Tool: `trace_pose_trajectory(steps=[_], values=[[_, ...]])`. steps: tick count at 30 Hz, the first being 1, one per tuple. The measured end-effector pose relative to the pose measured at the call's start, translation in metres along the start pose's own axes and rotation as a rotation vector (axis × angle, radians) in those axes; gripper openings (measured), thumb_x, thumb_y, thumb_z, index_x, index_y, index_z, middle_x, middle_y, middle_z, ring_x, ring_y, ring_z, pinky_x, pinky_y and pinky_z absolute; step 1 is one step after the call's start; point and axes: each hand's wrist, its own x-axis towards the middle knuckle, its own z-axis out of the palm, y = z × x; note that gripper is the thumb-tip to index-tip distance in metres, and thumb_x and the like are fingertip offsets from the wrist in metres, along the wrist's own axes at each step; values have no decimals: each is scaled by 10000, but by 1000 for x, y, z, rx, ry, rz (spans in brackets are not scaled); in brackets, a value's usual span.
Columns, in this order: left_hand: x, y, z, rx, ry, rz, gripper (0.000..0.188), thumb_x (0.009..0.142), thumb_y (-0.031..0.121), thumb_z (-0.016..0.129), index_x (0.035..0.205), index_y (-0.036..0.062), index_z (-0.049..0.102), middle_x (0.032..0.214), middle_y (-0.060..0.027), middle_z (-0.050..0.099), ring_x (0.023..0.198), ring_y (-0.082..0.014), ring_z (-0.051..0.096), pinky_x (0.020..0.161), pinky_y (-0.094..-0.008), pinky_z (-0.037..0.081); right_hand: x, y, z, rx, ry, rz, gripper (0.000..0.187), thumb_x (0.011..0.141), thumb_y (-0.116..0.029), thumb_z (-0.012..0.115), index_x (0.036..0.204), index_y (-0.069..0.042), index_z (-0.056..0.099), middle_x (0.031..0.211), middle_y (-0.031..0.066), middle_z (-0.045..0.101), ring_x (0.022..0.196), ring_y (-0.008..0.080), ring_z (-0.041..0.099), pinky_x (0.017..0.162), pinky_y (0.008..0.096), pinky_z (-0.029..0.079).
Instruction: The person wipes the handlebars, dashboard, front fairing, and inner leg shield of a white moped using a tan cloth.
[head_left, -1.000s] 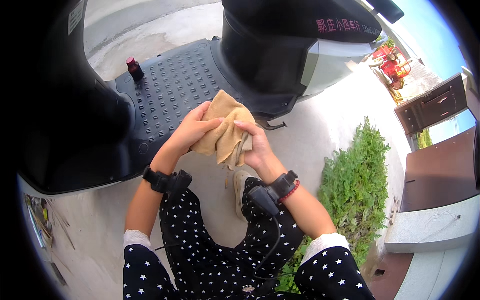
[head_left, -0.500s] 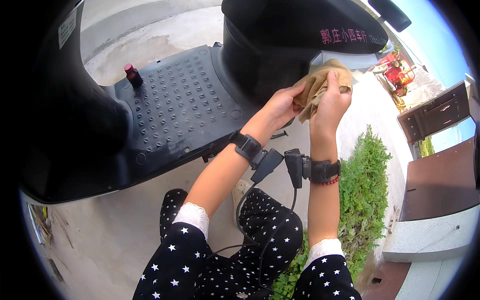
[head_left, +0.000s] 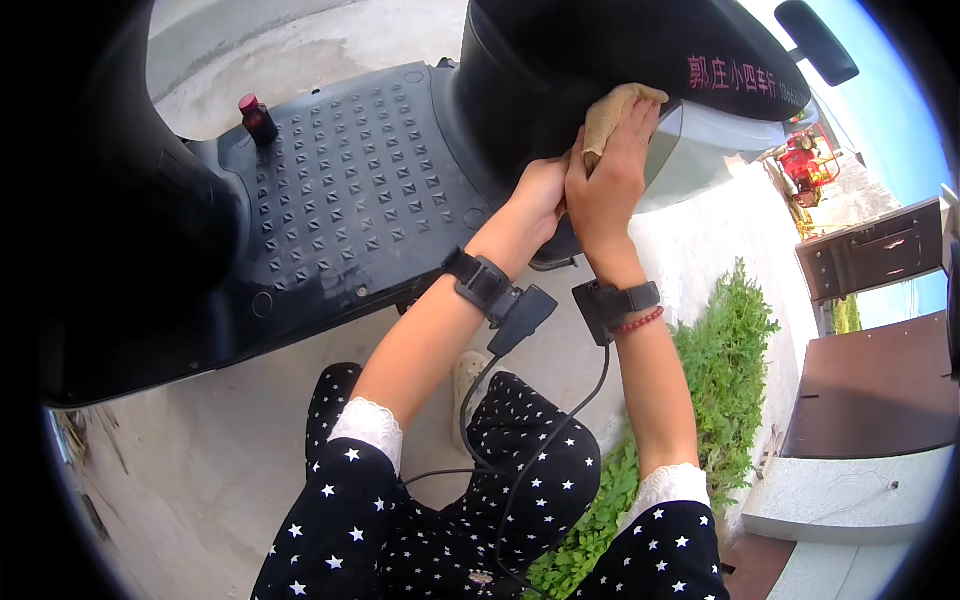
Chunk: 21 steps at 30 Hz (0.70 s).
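My right hand (head_left: pixel 608 190) holds a tan cloth (head_left: pixel 606 118) flat against the black body of a scooter (head_left: pixel 530 60), beside its light grey side panel (head_left: pixel 690 150). The fingers lie over the cloth and point up and away. Just to the left, my left hand (head_left: pixel 540 192) sits low against the same body, next to the right palm. Its fingers are mostly hidden, so whether they grip the cloth does not show. On the ridged footboard (head_left: pixel 350 180) stands a small dark bottle (head_left: pixel 260 126) with a red cap.
The scooter's front shield (head_left: pixel 120 210) rises at the left, and a mirror (head_left: pixel 818 45) sticks out at the top right. Green plants (head_left: pixel 725 370) grow along the right. Beyond are a brown gate panel (head_left: pixel 880 380) and red machinery (head_left: pixel 805 160). Cables (head_left: pixel 510 500) hang from my wrist straps.
The cloth, bunched between both hands before, is now spread under my right hand on the scooter body. My left hand has dropped slightly and moved left. The view has shifted a little.
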Motion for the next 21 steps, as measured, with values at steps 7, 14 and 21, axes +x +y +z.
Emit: trace_pose_trajectory(steps=[7,14,21], values=[[-25,30,-9,564,117,-50,312,882,92,517,1170,-28,519,1066,-122,604,965,-163,582,820,-306,480,-8,12,-5,16,-143,-157,675,685,-5,592,1329,36,394,1374,248,375,1299,407,324,1055,455,300],[-20,71,-22,1665,151,1482,514,744,9,615,1231,131,504,1248,-51,515,1095,-234,514,910,-339,443,0,15,1,-14,-105,-356,545,717,27,574,1258,-24,520,1278,169,513,1243,313,444,1021,438,345],[-2,75,-38,1877,-92,1701,474,782,63,603,1249,88,528,1315,-33,508,1184,-169,504,1005,-324,405,2,20,-8,-56,-242,-396,489,719,26,573,1203,-44,555,1320,128,485,1282,262,405,1038,419,322]])
